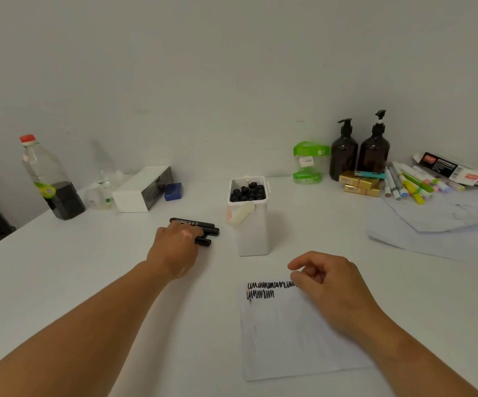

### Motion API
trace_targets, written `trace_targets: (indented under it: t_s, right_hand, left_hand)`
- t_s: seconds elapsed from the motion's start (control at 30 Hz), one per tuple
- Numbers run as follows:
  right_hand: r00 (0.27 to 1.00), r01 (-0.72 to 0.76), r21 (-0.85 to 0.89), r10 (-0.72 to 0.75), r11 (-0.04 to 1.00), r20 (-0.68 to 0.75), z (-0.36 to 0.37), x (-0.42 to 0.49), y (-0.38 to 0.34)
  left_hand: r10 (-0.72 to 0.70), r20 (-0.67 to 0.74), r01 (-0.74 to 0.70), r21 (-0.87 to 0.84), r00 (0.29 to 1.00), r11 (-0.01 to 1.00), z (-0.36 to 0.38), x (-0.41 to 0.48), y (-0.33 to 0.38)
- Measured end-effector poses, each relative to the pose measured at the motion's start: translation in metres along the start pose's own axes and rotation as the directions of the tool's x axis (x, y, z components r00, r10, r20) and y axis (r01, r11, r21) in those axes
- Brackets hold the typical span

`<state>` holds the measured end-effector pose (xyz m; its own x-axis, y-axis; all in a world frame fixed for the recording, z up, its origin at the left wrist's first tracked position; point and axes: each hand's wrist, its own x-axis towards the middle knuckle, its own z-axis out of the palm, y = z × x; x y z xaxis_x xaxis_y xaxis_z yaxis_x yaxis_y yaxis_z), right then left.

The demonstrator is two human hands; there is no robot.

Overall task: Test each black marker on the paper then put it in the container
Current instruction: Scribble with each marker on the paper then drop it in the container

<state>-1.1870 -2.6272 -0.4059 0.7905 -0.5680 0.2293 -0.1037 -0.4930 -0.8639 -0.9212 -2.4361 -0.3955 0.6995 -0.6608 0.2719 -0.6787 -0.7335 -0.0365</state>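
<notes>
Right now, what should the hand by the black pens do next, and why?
Probably the left hand should close on one of the loose black markers and lift it toward the paper. Its fingers lie over them beside the white container, and the right hand hovers empty above the scribbles.

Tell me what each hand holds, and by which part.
The right hand holds nothing above the paper. The left hand rests on the markers lying on the table; a grip cannot be told.
</notes>
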Motion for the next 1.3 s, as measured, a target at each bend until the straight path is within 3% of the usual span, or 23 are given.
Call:
trace_targets:
  t_s: [0.33,0.43,0.53,0.63,0.73,0.83,0.97,1.03,1.1,1.2,1.3]
  right_hand:
    - [1.0,0.022,0.021,-0.023,1.0,0.012,-0.005,-0.001,-0.003]
    - [0.999,0.032,0.017,-0.033,0.999,0.013,-0.006,-0.002,-0.005]
    - [0.999,0.035,0.001,-0.035,0.999,0.018,-0.006,-0.004,-0.008]
    - [0.999,0.048,0.037,-0.048,0.998,0.019,-0.004,-0.006,-0.013]
    - [0.997,0.066,0.081,-0.069,0.995,0.031,-0.002,-0.009,-0.015]
    - [0.991,0.072,0.112,-0.084,0.991,0.103,-0.002,-0.01,-0.018]
    - [0.97,0.039,0.075,-0.055,0.996,0.237,-0.004,-0.01,-0.019]
    - [0.979,0.018,0.104,-0.038,0.994,0.198,-0.005,-0.008,-0.019]
    - [0.992,0.0,0.172,-0.021,0.985,0.121,-0.008,-0.005,-0.018]
    - [0.997,-0.051,0.305,0.031,0.951,0.072,-0.011,-0.003,-0.02]
    - [0.994,-0.074,0.377,0.038,0.923,0.101,-0.009,-0.005,-0.022]
  left_hand:
    - [0.136,-0.021,-0.134,0.049,0.991,0.99,-0.004,-0.013,0.015]
    - [0.13,-0.125,-0.137,-0.052,0.984,0.989,-0.025,-0.023,0.026]
    - [0.018,-0.205,-0.087,-0.333,0.979,0.939,-0.05,-0.036,0.039]
    - [-0.14,-0.088,0.046,-0.668,0.986,0.742,-0.068,-0.048,0.053]
    - [-0.163,0.046,0.096,-0.943,0.986,0.318,-0.076,-0.058,0.067]
    - [-0.104,0.117,0.114,-0.993,0.988,-0.041,-0.073,-0.064,0.081]
    - [-0.023,0.146,0.14,-0.974,0.989,-0.176,-0.058,-0.064,0.091]
    - [0.02,0.166,0.167,-0.968,0.986,-0.187,-0.049,-0.066,0.093]
    - [0.057,0.168,0.174,-0.977,0.984,-0.127,-0.042,-0.069,0.094]
    - [0.098,0.098,0.083,-0.987,0.99,0.14,-0.034,-0.074,0.094]
    - [0.161,-0.053,-0.121,-0.883,0.986,0.454,-0.03,-0.084,0.095]
